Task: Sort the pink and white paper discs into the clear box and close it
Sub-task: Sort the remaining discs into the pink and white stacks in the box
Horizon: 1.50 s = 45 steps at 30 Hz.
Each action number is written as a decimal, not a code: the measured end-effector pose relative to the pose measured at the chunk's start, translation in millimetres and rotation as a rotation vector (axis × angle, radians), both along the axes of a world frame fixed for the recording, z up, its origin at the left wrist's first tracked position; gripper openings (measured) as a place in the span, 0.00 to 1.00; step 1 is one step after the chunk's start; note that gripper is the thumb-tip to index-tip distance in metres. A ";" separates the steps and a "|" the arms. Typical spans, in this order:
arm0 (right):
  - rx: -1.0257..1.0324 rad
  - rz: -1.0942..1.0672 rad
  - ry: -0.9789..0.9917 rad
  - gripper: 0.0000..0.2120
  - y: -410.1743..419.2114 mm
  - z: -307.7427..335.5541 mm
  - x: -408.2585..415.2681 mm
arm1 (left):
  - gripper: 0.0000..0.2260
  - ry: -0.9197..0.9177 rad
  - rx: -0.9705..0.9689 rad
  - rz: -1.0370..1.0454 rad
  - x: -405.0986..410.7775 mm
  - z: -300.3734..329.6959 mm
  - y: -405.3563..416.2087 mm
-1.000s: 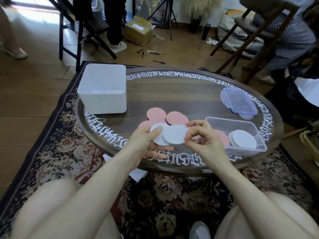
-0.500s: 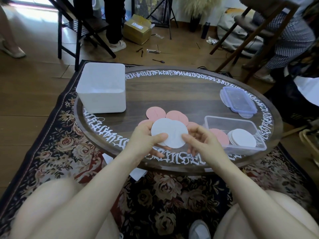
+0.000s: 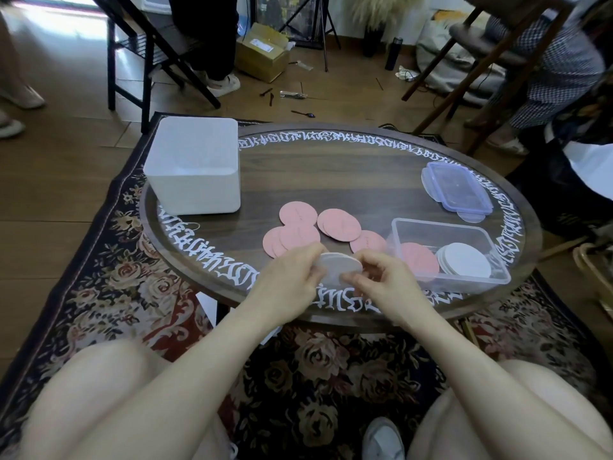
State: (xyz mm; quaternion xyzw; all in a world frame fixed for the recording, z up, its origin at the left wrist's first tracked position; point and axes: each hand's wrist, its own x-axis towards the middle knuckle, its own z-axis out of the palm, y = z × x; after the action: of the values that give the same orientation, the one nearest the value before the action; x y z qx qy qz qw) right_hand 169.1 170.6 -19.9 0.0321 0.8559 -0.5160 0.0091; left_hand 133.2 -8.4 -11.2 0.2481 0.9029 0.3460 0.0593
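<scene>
While both hands (image 3: 335,280) pinch a squared-up white stack (image 3: 338,265), gathering looks done; next, likely place it on the box's (image 3: 497,275) white pile.

Both forearms were bare to the lower edge of the view, with no sleeve showing on either. The left hand (image 3: 292,277) and the right hand (image 3: 386,282) wore no rings, gloves, watch or bracelet that could be made out. The knees and thighs were also uncovered. Between them, low in the view, one white shoe (image 3: 383,438) with a rounded toe showed on the person's foot
</scene>
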 end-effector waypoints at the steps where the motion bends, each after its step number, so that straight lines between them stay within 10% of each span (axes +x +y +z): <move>1: 0.063 -0.001 0.007 0.05 0.2 -1.3 0.0 | 0.04 0.139 -0.084 -0.008 0.5 -2.7 0.1; 25: 0.183 0.008 -0.026 0.09 2.2 -7.7 5.4 | 0.05 0.116 -0.029 0.037 0.5 -8.4 -0.1; 33: -0.333 -0.120 0.157 0.09 -3.5 22.4 7.8 | 0.03 -0.458 0.634 0.116 -3.8 11.0 0.6; 39: -0.108 -0.406 0.253 0.08 65.9 61.7 11.3 | 0.09 0.032 -0.027 0.043 1.0 -6.0 -1.0; 45: 0.151 -0.617 -0.025 0.06 139.9 50.1 26.3 | 0.09 0.108 -0.082 0.031 -0.9 -11.1 -1.1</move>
State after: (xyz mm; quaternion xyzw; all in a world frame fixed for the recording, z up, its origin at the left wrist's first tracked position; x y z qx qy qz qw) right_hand 195.4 310.5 30.2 0.2973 0.8414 -0.4291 -0.1397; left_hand 132.3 -9.4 -22.3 0.2498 0.9219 0.2957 0.0154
